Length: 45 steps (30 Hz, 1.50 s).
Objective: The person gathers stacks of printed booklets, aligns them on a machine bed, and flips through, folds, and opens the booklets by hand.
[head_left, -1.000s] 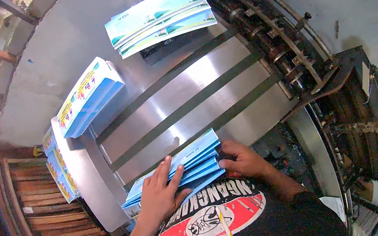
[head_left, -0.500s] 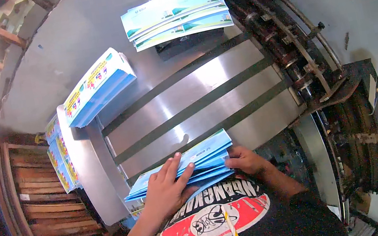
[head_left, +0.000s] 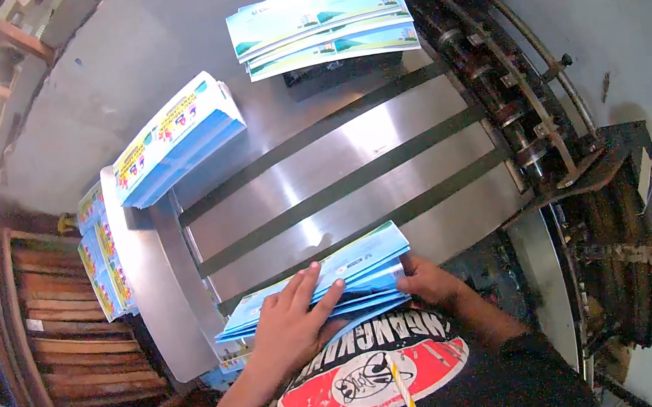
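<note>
A loose bundle of folded light-blue leaflets [head_left: 377,248] lies at the near edge of the metal table, close against my shirt. My left hand [head_left: 293,317] rests over the bundle's middle, its fingers and thumb stretched out on the top leaflet. At the right end, my right hand [head_left: 427,283] pinches the edges of the leaflets, thumb on the near side; its other fingers are hidden behind them. The folds stand slightly apart at that end.
A tall stack of folded leaflets [head_left: 183,145] stands far left on the metal table [head_left: 334,150], which dark belts cross. Flat printed sheets [head_left: 313,20] lie on a black block behind. Rollers and rods [head_left: 495,80] border the right; wooden slats [head_left: 80,331] fill the lower left.
The view has shifted slightly, so the table and stacks appear a little displaced. Both hands keep nearly the same hold and place on the leaflets.
</note>
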Each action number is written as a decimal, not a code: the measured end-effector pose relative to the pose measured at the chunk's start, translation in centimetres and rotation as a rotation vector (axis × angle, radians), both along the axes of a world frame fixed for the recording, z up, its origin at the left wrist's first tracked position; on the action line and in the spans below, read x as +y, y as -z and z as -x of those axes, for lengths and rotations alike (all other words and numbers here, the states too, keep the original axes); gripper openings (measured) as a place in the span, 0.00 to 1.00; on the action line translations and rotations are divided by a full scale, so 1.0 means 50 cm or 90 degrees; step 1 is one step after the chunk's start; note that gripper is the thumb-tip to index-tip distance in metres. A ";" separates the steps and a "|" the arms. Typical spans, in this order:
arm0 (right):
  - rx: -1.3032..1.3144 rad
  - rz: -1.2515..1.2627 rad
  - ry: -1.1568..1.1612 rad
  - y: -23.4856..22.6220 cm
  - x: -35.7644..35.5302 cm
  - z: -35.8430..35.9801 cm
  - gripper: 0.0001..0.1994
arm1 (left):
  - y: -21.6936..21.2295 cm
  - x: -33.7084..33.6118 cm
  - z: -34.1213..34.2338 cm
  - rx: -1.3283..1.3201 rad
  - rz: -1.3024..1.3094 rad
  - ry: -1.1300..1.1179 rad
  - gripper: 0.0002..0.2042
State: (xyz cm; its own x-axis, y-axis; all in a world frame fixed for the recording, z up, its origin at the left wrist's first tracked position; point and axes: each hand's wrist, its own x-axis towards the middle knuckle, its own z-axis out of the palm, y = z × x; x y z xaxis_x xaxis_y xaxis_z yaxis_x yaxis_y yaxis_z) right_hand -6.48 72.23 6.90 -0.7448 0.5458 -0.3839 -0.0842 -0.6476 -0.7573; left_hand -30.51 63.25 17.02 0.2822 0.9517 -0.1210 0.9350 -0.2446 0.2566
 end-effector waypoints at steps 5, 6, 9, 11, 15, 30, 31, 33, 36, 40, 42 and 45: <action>-0.091 -0.010 -0.042 0.020 -0.002 -0.019 0.24 | -0.001 -0.001 0.003 -0.008 -0.004 -0.004 0.29; -0.134 -0.044 -0.038 0.034 -0.005 -0.025 0.23 | 0.001 -0.002 0.003 -0.009 -0.005 -0.004 0.29; -0.136 0.019 -0.158 0.049 0.001 -0.032 0.22 | 0.006 -0.002 0.003 -0.005 -0.015 0.001 0.29; -0.109 0.051 -0.113 0.035 -0.005 -0.032 0.22 | 0.005 0.000 0.003 -0.007 -0.016 0.012 0.29; -0.075 0.128 -0.035 0.039 -0.012 -0.031 0.20 | 0.010 -0.003 -0.001 -0.030 0.005 0.013 0.32; -0.171 -0.062 -0.096 0.034 0.001 -0.031 0.23 | -0.003 -0.007 -0.007 -0.001 -0.001 -0.001 0.28; -0.207 -0.056 -0.121 0.039 0.001 -0.034 0.24 | -0.001 -0.008 -0.007 0.004 -0.002 0.003 0.28; -0.087 0.077 -0.004 0.034 -0.007 -0.029 0.26 | -0.003 -0.009 -0.007 0.009 -0.003 0.007 0.28; 0.126 0.264 0.002 -0.013 0.002 -0.019 0.27 | -0.005 -0.009 -0.008 0.014 -0.004 0.004 0.28; 0.038 0.049 -0.112 0.109 -0.011 -0.047 0.29 | -0.004 -0.007 -0.010 0.006 -0.009 0.005 0.28; 0.021 0.056 -0.098 0.121 -0.017 -0.048 0.27 | -0.003 -0.006 -0.008 0.006 -0.007 0.009 0.28; -0.060 0.071 -0.040 0.043 0.006 -0.041 0.21 | -0.003 -0.009 -0.007 -0.004 -0.004 0.005 0.28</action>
